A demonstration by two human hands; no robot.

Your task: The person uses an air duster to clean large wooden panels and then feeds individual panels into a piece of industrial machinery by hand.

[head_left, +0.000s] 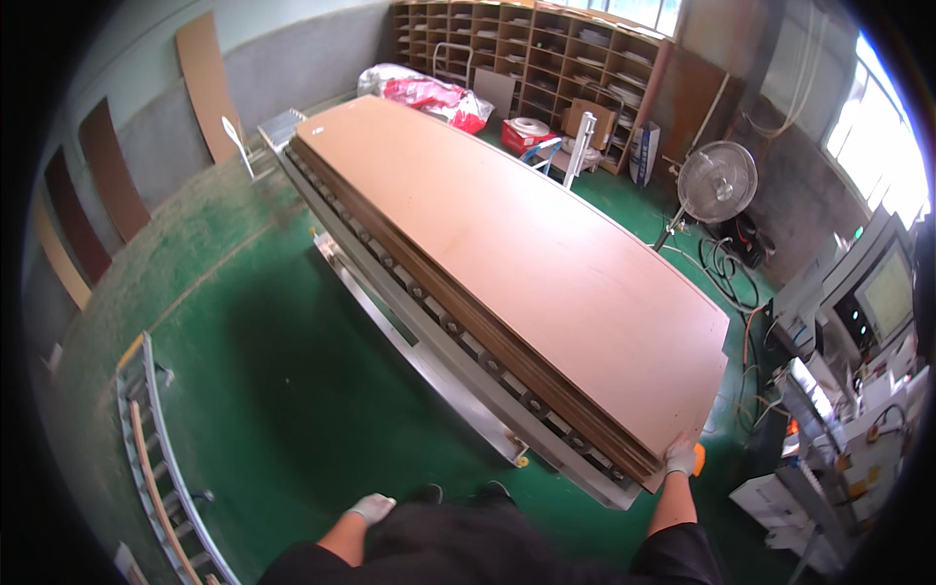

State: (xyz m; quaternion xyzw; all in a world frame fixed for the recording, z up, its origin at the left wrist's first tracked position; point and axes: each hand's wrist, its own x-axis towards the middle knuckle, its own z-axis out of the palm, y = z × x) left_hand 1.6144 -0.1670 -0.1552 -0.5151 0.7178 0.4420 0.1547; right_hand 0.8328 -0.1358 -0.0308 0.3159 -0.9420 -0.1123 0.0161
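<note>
A stack of large brown boards (487, 244) lies lengthwise on a grey roller table (409, 322), with the rollers showing along the near side. At the stack's near right corner, my right hand (681, 457), in a pale glove, grips the edge of the top boards; the undersides of its fingers are hidden. Something orange (699, 460) shows just beside that hand, too small to name. My left hand (373, 508), also gloved, hangs low in front of my body, apart from the table. Its fingers are loosely extended and nothing shows in them.
A metal ladder (166, 468) is at the left. Ahead right stands a fan (717, 182) with hoses (726, 268) on the green floor. A machine with a screen (877, 292) is on the right. Shelves (546, 58) line the back, and boards (207, 88) lean on the left wall.
</note>
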